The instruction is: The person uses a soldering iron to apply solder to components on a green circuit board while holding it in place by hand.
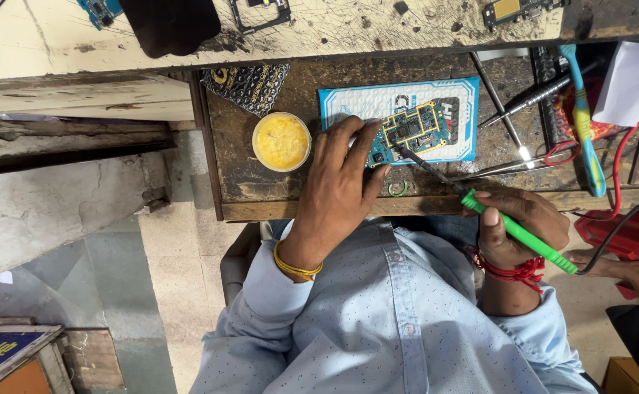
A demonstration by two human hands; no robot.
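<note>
Starting at the left of the frame, I see a round tin of yellow paste (281,141) sitting open on the worn wooden bench (261,191), just left of the work, close enough for a quick dip. Above it lies a dark patterned pouch (249,85), pushed back out of the way.

My left hand (340,186) comes up from the lower centre and lies flat, fingers spread and pressing down on the blue circuit board (411,132). Nothing is pinched; the open palm simply pins the board so it cannot slide. The board rests on a blue and white mat (451,149) in the upper middle of the frame, which keeps it off the rough wood.

To the right, my right hand (518,228) is closed around the green soldering iron (518,232), held like a pen, with the dark tip slanting up and left to the board's lower edge. Its cable trails off to the lower right.

Further right, metal tweezers (513,109) and a blue toothbrush (583,120) lie within reach. A red box (629,235) sits at the right edge, with another person's hand (629,271) below it.
</note>
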